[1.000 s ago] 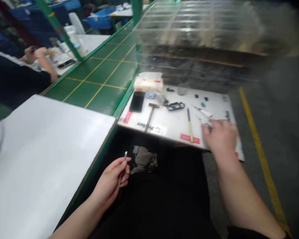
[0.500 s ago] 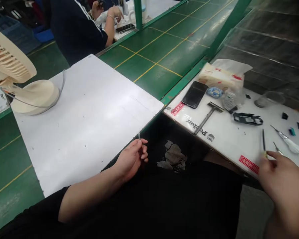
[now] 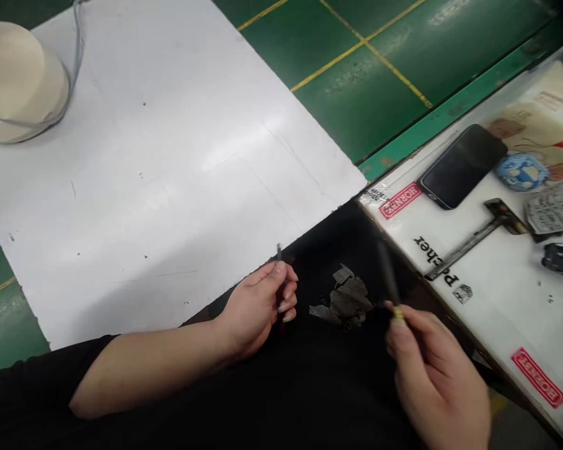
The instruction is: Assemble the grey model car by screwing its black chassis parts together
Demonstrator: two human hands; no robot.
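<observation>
Workbench [image 3: 351, 106] with green surface and yellow lines fills the top of my view, and a large white board [image 3: 159, 175] lies on it at 10 o'clock. Round cream fan base [image 3: 14, 81] stands on this board, near its far corner. At 3 o'clock is a white mat [image 3: 497, 300] with red labels, and on it lie a black phone [image 3: 462, 165] and a metal T-shaped tool [image 3: 478, 240]. At 6 o'clock, my black shirt [image 3: 263, 400] shows a worn grey print [image 3: 344, 297]. My right hand [image 3: 431, 375] grasps a slim dark tool [image 3: 390, 281] with a yellow collar, pinching it in the fingers, near the mat edge. My left hand [image 3: 256, 309] is curled and grasps a thin tool [image 3: 278, 252]; only its small tip shows above the fingers, just beside the board edge.
</observation>
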